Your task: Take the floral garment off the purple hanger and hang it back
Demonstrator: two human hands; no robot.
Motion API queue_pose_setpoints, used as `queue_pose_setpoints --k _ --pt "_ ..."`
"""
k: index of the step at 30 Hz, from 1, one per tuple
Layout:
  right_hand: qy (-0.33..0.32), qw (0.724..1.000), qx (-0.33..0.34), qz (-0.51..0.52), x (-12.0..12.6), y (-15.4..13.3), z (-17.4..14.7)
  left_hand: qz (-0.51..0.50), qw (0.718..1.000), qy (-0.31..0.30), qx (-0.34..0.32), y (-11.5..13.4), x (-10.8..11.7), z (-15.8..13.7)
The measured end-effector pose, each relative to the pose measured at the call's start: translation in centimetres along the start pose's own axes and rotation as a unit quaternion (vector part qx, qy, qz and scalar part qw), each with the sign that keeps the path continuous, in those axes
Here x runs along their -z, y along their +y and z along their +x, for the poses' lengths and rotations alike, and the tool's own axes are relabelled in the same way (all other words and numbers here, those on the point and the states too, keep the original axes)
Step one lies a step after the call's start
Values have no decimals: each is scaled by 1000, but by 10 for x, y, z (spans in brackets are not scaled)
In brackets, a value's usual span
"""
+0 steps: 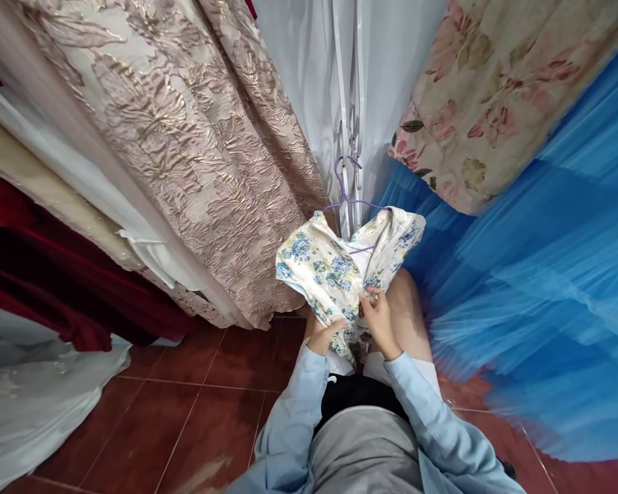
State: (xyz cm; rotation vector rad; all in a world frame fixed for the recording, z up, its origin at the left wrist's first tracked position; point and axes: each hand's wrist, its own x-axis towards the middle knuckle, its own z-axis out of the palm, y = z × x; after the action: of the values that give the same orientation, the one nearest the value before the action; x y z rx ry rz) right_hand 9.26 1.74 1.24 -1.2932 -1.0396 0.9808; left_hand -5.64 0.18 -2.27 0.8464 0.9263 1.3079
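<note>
A white dress with blue flowers and green leaves [334, 264] hangs in front of my knees on a thin purple wire hanger [344, 195]. Its V-shaped neckline faces me, and the lower part drops between my legs, partly hidden. At the dress's left side, my left hand [325, 336] is closed on the fabric near the waist, the thumb lying on top. My right hand [378, 319] pinches the cloth below the neckline with thumb and fingertips.
Long gowns surround me: a pink brocade one [185, 158], white fabric with ribbons [309, 82], a floral cream one [474, 103] and blue tulle [546, 274]. Dark red and white garments [46, 274] hang at left. Red tiles [185, 405] cover the floor.
</note>
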Motion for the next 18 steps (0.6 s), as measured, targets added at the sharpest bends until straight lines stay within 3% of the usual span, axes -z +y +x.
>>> queue_pose_setpoints --k 7,9,11,12,14,16,18 --pt "-112 991 25 -61 11 -12 1 117 988 82 -65 -7 3 13" --pt "-138 988 10 -64 15 -15 -3 185 954 176 -154 0 7 11" --pt "-146 988 -10 -56 18 -15 -9 281 884 251 -276 8 8 5" --pt "-145 988 -20 -51 19 -14 -12 333 848 244 -331 12 6 2" --pt "-141 989 -26 -40 19 -14 -19 426 801 139 -397 19 -2 -4" --pt "-139 990 -15 -33 21 -18 -24 468 780 4 -416 24 -14 -5" --pt "-149 988 4 -30 24 -24 -26 460 776 -62 -426 27 -25 0"
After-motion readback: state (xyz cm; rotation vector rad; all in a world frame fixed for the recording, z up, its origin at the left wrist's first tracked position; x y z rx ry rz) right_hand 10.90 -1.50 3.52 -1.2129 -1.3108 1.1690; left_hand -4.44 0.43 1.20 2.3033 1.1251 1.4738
